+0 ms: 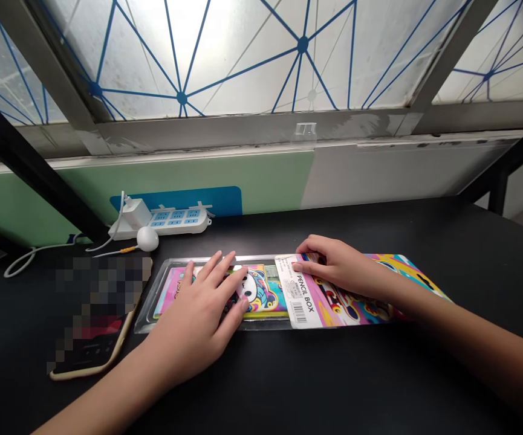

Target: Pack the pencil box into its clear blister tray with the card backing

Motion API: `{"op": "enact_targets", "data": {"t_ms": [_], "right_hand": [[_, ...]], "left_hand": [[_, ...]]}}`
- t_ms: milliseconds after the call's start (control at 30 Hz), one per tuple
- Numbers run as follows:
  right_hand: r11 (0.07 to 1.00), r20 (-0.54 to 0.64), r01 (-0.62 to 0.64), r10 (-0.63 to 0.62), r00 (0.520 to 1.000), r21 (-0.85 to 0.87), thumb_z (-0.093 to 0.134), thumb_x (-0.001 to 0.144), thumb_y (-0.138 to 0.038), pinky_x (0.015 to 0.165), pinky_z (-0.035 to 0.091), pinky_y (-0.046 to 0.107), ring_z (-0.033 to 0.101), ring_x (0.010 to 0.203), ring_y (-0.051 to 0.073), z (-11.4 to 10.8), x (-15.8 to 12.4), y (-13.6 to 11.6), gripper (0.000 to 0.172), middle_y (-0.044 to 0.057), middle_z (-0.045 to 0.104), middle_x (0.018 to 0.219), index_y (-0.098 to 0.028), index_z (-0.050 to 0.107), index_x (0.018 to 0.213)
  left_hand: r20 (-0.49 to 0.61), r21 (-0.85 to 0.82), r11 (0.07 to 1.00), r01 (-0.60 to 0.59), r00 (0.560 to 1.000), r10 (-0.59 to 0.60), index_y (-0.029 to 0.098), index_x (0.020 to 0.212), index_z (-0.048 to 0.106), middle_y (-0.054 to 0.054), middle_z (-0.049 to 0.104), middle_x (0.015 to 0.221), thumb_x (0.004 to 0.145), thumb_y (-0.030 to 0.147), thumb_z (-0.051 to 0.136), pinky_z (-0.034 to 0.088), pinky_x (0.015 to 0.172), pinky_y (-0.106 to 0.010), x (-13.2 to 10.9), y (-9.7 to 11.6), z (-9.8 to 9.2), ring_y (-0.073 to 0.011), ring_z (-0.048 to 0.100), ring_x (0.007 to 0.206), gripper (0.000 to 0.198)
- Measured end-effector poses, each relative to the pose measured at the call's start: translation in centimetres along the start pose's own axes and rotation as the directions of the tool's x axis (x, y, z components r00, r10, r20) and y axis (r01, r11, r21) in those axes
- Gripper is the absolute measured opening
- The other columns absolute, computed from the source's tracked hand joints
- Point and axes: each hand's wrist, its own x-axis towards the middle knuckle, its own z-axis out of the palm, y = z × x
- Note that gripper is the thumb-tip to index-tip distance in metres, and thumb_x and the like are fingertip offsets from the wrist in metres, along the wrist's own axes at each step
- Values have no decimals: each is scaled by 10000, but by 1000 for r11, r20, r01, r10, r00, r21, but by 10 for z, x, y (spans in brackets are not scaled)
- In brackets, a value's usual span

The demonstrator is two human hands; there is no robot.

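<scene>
A clear plastic tray (146, 319) lies on the black table with a colourful pencil box (261, 295) in it, printed with a white cartoon bear. Over the tray's right part lies a bright printed card (329, 317) with a white end strip that reads "PENCIL BOX" and bears a barcode. My left hand (198, 311) rests palm down with fingers spread across the pencil box and tray, hiding their middle. At the card's far edge, my right hand (334, 263) pinches it between thumb and curled fingers. My right forearm covers part of the card.
Left of the tray lies a phone (118, 350) in a pale case, its screen partly blurred. Behind it are a white power strip (179, 222) with a plugged-in charger and a round white device (147, 239) on a cable. Black frame bars (38, 163) rise at both sides.
</scene>
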Motion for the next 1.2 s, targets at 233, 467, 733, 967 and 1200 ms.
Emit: {"op": "enact_targets", "data": {"t_ms": [233, 467, 733, 967, 1200], "right_hand": [[1000, 57, -23, 24, 998, -9, 549, 904, -633, 648, 416, 322, 571, 762, 212, 7, 0, -11, 406, 46, 658, 918, -238, 633, 952], [997, 145, -65, 72, 987, -51, 566, 862, -700, 604, 400, 312, 563, 715, 212, -9, 0, 4, 459, 15, 648, 805, -247, 626, 896], [991, 227, -129, 134, 965, -39, 649, 821, -662, 609, 448, 313, 632, 753, 237, -34, 0, 27, 400, 16, 715, 851, -271, 668, 909], [993, 201, -120, 122, 972, -22, 681, 782, -689, 772, 536, 372, 696, 943, 298, -29, 11, 23, 512, 51, 752, 1096, -292, 701, 1104], [988, 252, 36, 4, 968, -153, 630, 829, -678, 745, 518, 345, 695, 956, 286, -7, 42, -44, 516, 87, 737, 1132, -247, 698, 1104]], "left_hand": [[-19, -406, 914, 8, 1000, -18, 352, 1481, 504, -31, 370, 1650, 1045, 500, 408, 179, 1233, -653, -7, 11, -13, -323, 320, 1526, 470], [-218, -755, 656, 14, 937, -272, 297, 1156, 699, -31, 620, 1438, 1017, 516, 476, 498, 1081, -430, -5, -1, -22, -299, 586, 1308, 343], [-348, -845, 529, -79, 833, -431, 266, 1297, 592, -48, 544, 1523, 1052, 510, 358, 307, 1223, -487, 3, -9, -7, -279, 404, 1478, 417], [-300, -938, 325, -123, 760, -576, 292, 1322, 529, -47, 506, 1563, 1057, 524, 196, 255, 1232, -540, 5, -3, -8, -260, 341, 1519, 485], [-201, -979, 148, -139, 771, -604, 254, 1356, 459, -110, 467, 1589, 1044, 574, 194, 268, 1225, -542, 7, -5, -12, -241, 306, 1537, 520]]}}
